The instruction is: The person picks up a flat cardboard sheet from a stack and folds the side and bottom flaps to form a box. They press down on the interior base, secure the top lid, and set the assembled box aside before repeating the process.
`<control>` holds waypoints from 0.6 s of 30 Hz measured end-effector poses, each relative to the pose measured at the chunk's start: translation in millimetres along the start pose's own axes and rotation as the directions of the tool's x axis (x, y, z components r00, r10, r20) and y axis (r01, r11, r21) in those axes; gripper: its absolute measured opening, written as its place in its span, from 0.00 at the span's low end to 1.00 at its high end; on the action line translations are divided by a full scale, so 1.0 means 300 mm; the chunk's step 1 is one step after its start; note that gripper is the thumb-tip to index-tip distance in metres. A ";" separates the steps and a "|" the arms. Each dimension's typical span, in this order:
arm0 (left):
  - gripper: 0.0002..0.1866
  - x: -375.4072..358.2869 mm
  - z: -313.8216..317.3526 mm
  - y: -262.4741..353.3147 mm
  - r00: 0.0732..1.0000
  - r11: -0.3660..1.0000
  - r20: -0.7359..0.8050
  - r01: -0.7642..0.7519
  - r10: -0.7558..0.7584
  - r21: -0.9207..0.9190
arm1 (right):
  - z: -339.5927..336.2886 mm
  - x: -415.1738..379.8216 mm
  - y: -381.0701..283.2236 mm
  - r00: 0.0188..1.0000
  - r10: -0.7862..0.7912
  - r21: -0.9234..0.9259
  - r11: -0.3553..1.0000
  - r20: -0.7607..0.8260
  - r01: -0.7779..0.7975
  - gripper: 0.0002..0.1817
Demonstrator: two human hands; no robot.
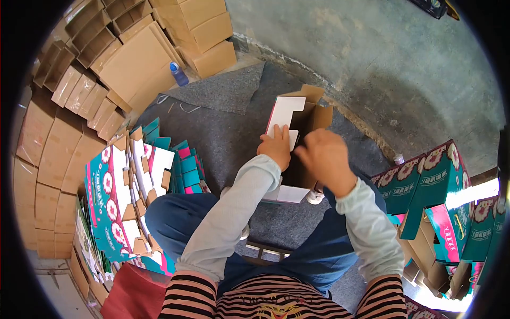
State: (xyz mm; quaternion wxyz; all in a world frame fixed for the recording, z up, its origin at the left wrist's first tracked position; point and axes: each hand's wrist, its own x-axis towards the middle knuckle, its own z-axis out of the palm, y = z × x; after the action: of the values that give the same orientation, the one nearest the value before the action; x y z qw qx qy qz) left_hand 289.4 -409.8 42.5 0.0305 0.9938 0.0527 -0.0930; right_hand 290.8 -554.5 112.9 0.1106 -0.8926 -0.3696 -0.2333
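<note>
An open cardboard box [315,118] stands between my knees on the dark floor mat, brown inside with white flaps. My left hand [274,147] presses on its white left flap [287,108], the fingers stretched out along it. Over the box's opening hovers my right hand [328,159], its fingers curled and slightly blurred by motion. Whatever those fingers may hold is hidden. Part of the box's interior is covered by the right hand.
Folded teal and pink printed cartons [109,204] are piled at my left. More teal printed boxes [441,181] stand at my right. Brown cartons [53,154] line the left side, near a blue bottle [179,74]. A concrete wall [361,53] rises ahead.
</note>
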 end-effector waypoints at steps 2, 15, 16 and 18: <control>0.44 0.035 -0.006 -0.001 0.999 1.000 0.030 0.020 -0.019 -0.024 | -0.043 -0.031 -0.038 0.943 -0.333 0.397 0.869 0.029 0.295 0.15; 0.41 0.006 0.045 -0.074 0.977 0.989 -0.154 -0.144 0.145 0.018 | -0.019 -0.169 -0.048 0.805 -0.460 0.393 0.865 0.374 0.312 0.08; 0.41 -0.008 0.056 -0.094 0.964 0.983 -0.205 -0.181 0.170 -0.035 | 0.005 -0.172 -0.033 0.848 -0.365 0.367 0.903 0.385 0.222 0.09; 0.33 -0.042 0.096 -0.124 0.910 0.964 -0.352 -0.257 0.219 -0.066 | 0.042 -0.152 -0.035 0.877 -0.234 0.239 0.961 0.420 0.142 0.15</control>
State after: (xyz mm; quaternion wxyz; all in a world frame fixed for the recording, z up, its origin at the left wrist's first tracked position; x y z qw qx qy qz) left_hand 267.6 -376.2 14.9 0.0870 0.9905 -0.0595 0.0884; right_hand 259.3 -570.3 79.6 0.0897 -0.8659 -0.4921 0.0054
